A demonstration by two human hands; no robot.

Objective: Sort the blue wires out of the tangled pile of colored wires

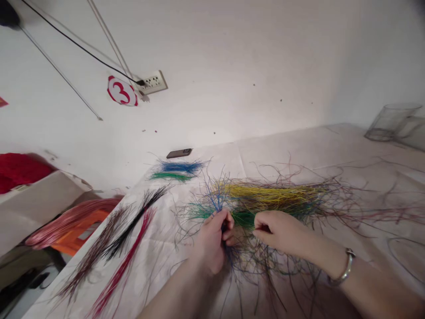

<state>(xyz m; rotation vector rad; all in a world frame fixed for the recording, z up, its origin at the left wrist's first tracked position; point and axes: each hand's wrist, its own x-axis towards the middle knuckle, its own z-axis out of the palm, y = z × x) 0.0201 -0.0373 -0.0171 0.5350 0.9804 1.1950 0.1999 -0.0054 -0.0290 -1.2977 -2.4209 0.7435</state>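
The head view looks down on a white-sheeted tabletop [292,146], where a loose, tangled mass of thin insulated wires [265,208] spreads in front of the person. Its long axis runs from side to side, with a dense yellow bunch [272,192] along the far side and green strands [244,218] nearer the hands. The left hand [210,241] is closed in a pinch on a small tuft of thin blue wires [216,197] that fans out above its fingers, at the left end of the mass. The right hand [277,230], with a silver bangle [343,270] at its wrist, lies just to the right, its fingers curled together at the near edge of the green strands; whatever they grip is too fine to make out. The two hands nearly meet, and the left is the nearer to the blue tuft. To the left lie separate straight bundles of black [136,217], dark red [124,261] and brown wire [93,252]. Farther off are small blue and green bundles [175,170] beside a dark mobile phone [179,153]. A clear mesh cylinder [392,122] stands at the far right corner, while an orange plastic stool [83,230] and a pink wire coil [69,223] sit below the tabletop's left edge.
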